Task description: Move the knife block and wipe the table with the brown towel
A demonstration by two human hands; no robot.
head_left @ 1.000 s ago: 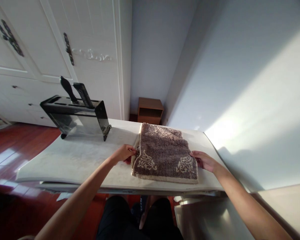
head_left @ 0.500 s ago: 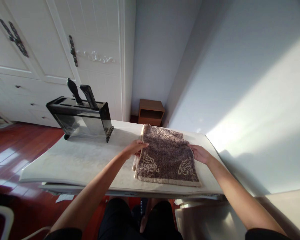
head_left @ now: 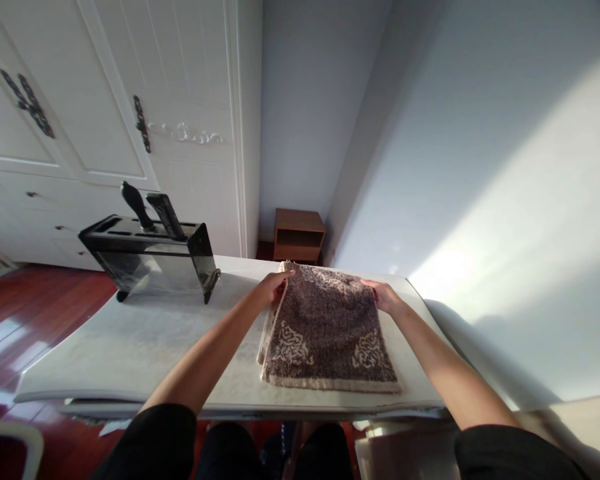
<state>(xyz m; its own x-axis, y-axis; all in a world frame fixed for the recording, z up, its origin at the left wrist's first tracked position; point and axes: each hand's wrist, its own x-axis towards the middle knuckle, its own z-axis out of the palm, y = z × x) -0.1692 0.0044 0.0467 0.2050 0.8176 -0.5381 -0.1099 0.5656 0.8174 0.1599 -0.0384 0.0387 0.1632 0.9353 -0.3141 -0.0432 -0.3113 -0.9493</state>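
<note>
A folded brown towel (head_left: 330, 327) with cream scroll patterns and a cream border lies on the white table (head_left: 180, 347) in front of me. My left hand (head_left: 276, 285) pinches its left edge near the far end, thumb on top and fingers underneath. On the opposite side my right hand (head_left: 383, 295) grips the right edge, also toward the far end. The far part of the towel looks slightly raised between both hands, while its near border rests close to the table's front edge. Fingers under the cloth are hidden.
A black knife block (head_left: 150, 257) with clear sides and two black-handled knives stands at the table's left. Behind it is a white wardrobe (head_left: 195, 180). A small brown cabinet (head_left: 299, 233) sits in the far corner, and a wall (head_left: 460, 200) runs along the right.
Both hands have shifted along the towel's sides toward its far end. The towel's far part now looks lifted. My view has tilted slightly, so the scene sits lower.
</note>
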